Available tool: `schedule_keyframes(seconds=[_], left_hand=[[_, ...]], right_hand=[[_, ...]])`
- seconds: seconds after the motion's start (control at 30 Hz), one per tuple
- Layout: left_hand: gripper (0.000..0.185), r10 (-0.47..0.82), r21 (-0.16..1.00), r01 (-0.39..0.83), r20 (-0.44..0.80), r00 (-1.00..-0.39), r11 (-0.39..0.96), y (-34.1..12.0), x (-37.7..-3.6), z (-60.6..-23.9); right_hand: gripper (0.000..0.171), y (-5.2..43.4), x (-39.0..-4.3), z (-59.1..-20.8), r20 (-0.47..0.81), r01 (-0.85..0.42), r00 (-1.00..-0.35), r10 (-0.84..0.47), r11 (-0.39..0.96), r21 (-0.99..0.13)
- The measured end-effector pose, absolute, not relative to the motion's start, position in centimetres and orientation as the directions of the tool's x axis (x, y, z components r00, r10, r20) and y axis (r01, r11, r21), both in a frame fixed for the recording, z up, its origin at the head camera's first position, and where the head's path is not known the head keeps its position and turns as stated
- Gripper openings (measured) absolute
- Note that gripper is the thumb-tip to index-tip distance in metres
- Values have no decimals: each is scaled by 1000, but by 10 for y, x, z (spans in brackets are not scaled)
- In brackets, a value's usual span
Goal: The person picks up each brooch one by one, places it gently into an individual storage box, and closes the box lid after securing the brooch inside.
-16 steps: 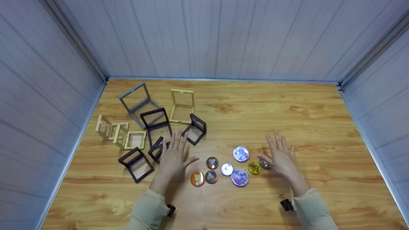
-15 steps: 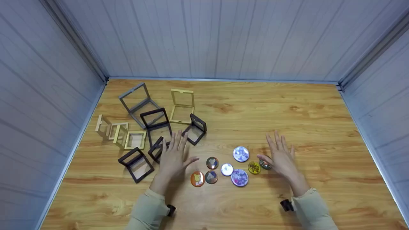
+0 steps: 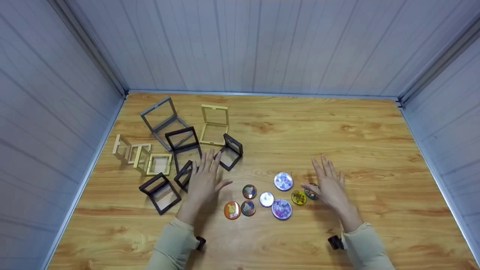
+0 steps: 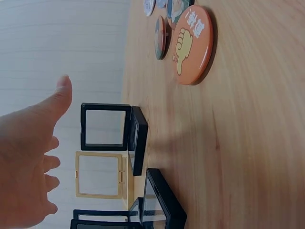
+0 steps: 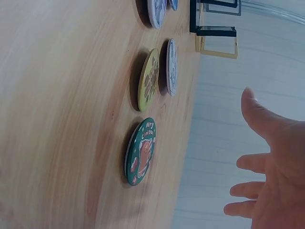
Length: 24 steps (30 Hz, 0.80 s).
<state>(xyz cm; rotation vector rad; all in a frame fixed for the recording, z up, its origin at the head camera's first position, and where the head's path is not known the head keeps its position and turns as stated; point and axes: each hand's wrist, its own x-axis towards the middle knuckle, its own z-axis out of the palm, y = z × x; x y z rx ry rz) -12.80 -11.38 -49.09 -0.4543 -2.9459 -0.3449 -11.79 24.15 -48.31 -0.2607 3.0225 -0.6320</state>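
Observation:
My left hand (image 3: 203,184) hovers with spread fingers over the table, its fingertips overlapping a small black frame (image 3: 183,176) in the head view. Nothing is in its grasp. Just right of its thumb lie an orange button badge (image 3: 232,210) with a yellow hand print and two dark round badges (image 3: 249,191). My right hand (image 3: 330,189) is likewise spread and holds nothing. In the head view it partly hides a green badge (image 5: 141,151). Beside that lies a yellow badge (image 3: 299,197). Purple-and-white badges (image 3: 283,181) and a small whitish badge (image 3: 266,199) lie between the hands.
Several hinged display frames stand propped open at left: a grey one (image 3: 161,122), a large black one (image 3: 185,146), a yellow one (image 3: 214,125), small pale ones (image 3: 159,165) and small black ones (image 3: 160,193). Pale panel walls (image 3: 255,45) enclose the wooden table (image 3: 337,127) on three sides.
My left hand has shifted very slightly, its thumb drawn in a little. My right hand stays almost where it was. The badges and frames lie as before.

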Motion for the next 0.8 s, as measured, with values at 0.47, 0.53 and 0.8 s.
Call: schedule_keyframes(seconds=[0.47, 0.53, 0.8], left_hand=[[73, 308, 210, 355, 227, -924, 911, -106, -154, -485], [72, 311, 211, 364, 248, -918, 907, -105, -159, -485], [66, 299, 194, 338, 204, -932, 921, -98, -177, -480]], right_hand=[[78, 241, -112, -494, 90, -243, -970, -227, 856, -456], [77, 241, -111, -495, 89, -249, -968, -235, 845, -473], [73, 234, -107, -503, 68, -261, -962, -266, 810, -525]])
